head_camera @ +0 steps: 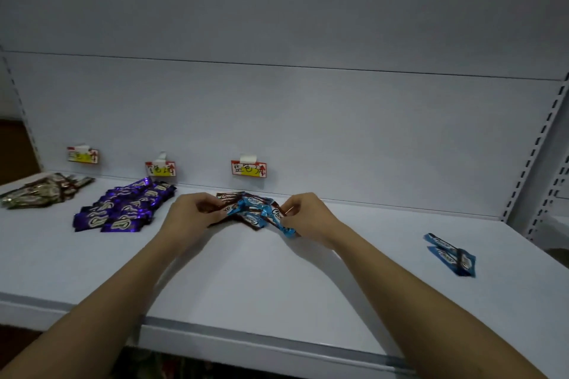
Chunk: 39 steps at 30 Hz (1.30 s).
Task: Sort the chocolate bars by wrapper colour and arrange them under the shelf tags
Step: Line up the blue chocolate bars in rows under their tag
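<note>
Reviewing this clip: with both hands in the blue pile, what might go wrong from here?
Brown wrappers sit mixed among the blue bars under the right tag, so colours may stay mixed. Two blue bars lying far right could be forgotten. The left hand works close to the purple bars and might nudge them.

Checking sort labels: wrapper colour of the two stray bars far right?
Blue, with white lettering, on the stray bars; head view.

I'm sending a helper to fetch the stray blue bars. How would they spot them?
On the white shelf, look far right, near the slotted upright. Two blue bars lie there alone, overlapping, well apart from the mixed pile under both hands and the purple pile.
</note>
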{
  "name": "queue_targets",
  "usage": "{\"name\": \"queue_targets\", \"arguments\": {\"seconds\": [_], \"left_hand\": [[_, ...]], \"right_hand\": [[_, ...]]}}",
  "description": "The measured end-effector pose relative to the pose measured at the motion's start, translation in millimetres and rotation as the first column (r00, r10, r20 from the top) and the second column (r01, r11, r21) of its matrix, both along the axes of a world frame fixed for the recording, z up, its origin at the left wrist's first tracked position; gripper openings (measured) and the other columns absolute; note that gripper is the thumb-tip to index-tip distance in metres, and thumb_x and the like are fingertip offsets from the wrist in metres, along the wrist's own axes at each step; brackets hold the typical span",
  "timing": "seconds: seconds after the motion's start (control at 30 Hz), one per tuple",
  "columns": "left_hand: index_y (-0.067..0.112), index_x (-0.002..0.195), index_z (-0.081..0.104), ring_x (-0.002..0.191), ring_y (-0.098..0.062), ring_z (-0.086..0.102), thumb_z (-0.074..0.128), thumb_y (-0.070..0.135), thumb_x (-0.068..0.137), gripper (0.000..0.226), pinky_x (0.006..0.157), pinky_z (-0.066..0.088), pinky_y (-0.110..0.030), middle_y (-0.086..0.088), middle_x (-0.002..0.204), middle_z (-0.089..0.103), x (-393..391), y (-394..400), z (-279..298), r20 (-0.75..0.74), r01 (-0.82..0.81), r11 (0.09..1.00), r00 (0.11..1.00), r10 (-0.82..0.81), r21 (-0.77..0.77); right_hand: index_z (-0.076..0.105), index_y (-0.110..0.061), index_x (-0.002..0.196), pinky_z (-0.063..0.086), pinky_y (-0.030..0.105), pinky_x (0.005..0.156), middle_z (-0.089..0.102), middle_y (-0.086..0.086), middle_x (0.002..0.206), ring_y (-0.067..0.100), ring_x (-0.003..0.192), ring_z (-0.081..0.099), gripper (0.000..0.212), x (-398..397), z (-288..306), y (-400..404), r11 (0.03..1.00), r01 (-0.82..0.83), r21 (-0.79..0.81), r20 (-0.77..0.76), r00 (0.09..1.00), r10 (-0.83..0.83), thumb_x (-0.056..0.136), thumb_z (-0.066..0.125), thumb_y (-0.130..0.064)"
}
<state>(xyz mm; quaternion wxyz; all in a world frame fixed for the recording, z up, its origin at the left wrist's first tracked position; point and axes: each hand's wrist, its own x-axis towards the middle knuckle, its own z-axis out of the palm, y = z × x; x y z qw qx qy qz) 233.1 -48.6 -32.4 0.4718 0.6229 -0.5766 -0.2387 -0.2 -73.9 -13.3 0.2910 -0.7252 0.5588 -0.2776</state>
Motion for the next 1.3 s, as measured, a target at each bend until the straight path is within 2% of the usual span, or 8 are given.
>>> {"name": "queue_targets", "arguments": {"seconds": [0.33, 0.47, 0.6, 0.87, 1.0, 1.07, 1.17, 1.3], "left_hand": [[0.022, 0.104, 0.074, 0.086, -0.012, 0.056, 0.076, 0.019, 0.081, 0.023, 0.069, 0.033, -0.016, 0.0, 0.1, 0.066, 29, -6, -24, 0.286, -0.043, 0.999, 0.957, 0.048, -0.022], [0.021, 0.115, 0.07, 0.095, -0.014, 0.052, 0.074, 0.021, 0.083, 0.033, 0.077, 0.035, -0.02, -0.003, 0.108, 0.059, 31, -10, -27, 0.373, -0.023, 0.998, 0.927, 0.042, -0.056], [0.024, 0.124, 0.065, 0.114, -0.019, 0.045, 0.073, 0.027, 0.084, 0.041, 0.095, 0.039, -0.031, -0.002, 0.121, 0.056, 31, -8, -29, 0.428, -0.033, 0.995, 0.901, 0.069, -0.092], [0.029, 0.125, 0.063, 0.111, -0.016, 0.045, 0.056, 0.037, 0.094, 0.033, 0.092, 0.04, -0.037, 0.003, 0.122, 0.059, 25, -4, -32, 0.56, -0.03, 0.985, 0.82, 0.12, -0.168], [0.028, 0.125, 0.062, 0.112, -0.017, 0.047, 0.052, 0.04, 0.094, 0.035, 0.089, 0.038, -0.037, 0.004, 0.122, 0.061, 14, 3, -26, 0.687, -0.01, 0.981, 0.712, 0.143, -0.193], [0.028, 0.126, 0.061, 0.115, -0.018, 0.048, 0.051, 0.041, 0.093, 0.037, 0.092, 0.035, -0.037, 0.004, 0.123, 0.061, 7, 8, -21, 0.755, -0.001, 0.982, 0.639, 0.147, -0.19], [0.029, 0.129, 0.058, 0.116, -0.018, 0.046, 0.049, 0.043, 0.093, 0.039, 0.095, 0.034, -0.038, 0.004, 0.125, 0.06, -10, 11, -15, 0.745, -0.031, 0.984, 0.649, 0.151, -0.173], [0.032, 0.134, 0.053, 0.125, -0.017, 0.043, 0.049, 0.046, 0.095, 0.042, 0.103, 0.034, -0.039, 0.006, 0.136, 0.054, -59, 8, -8, 0.75, 0.049, 0.99, 0.659, 0.065, -0.129]], "right_hand": [[0.073, -0.02, 0.106, 0.036, 0.018, 0.074, 0.058, -0.007, 0.101, 0.009, 0.091, 0.051, 0.02, 56, -29, -17, 0.986, -0.014, -0.168, -0.1, 0.995, -0.003, 0.086, 0.068, -0.019], [0.069, -0.028, 0.109, 0.032, 0.009, 0.067, 0.051, -0.005, 0.109, 0.008, 0.096, 0.046, 0.025, 56, -38, -17, 0.969, -0.031, -0.245, -0.128, 0.992, -0.001, 0.085, 0.069, -0.022], [0.066, -0.026, 0.104, 0.037, 0.002, 0.052, 0.055, -0.002, 0.111, 0.003, 0.079, 0.052, 0.014, 47, -34, -20, 0.979, 0.01, -0.203, 0.007, 1.0, -0.009, 0.091, 0.064, -0.021], [0.066, -0.019, 0.103, 0.035, 0.004, 0.04, 0.064, -0.001, 0.105, 0.002, 0.073, 0.057, 0.012, 35, -33, -19, 0.989, 0.083, -0.119, 0.117, 0.991, -0.069, 0.097, 0.055, -0.02], [0.066, -0.022, 0.1, 0.038, 0.005, 0.045, 0.064, -0.003, 0.104, 0.001, 0.076, 0.056, 0.013, 34, -33, -16, 0.98, 0.054, -0.19, 0.003, 0.998, -0.055, 0.096, 0.054, -0.023], [0.067, -0.021, 0.103, 0.049, 0.018, 0.062, 0.065, -0.001, 0.105, 0.007, 0.083, 0.058, 0.017, 34, -31, -11, 0.971, 0.029, -0.238, -0.147, 0.987, -0.066, 0.095, 0.053, -0.026], [0.066, -0.019, 0.109, 0.051, 0.04, 0.083, 0.062, 0.003, 0.113, 0.021, 0.101, 0.056, 0.026, 30, -25, -5, 0.959, -0.004, -0.284, -0.332, 0.939, -0.095, 0.094, 0.051, -0.033], [0.066, -0.02, 0.107, 0.046, 0.035, 0.082, 0.06, 0.001, 0.113, 0.022, 0.107, 0.053, 0.023, -1, -18, 7, 0.946, 0.017, -0.324, -0.288, 0.951, -0.116, 0.09, 0.055, -0.032]]}}
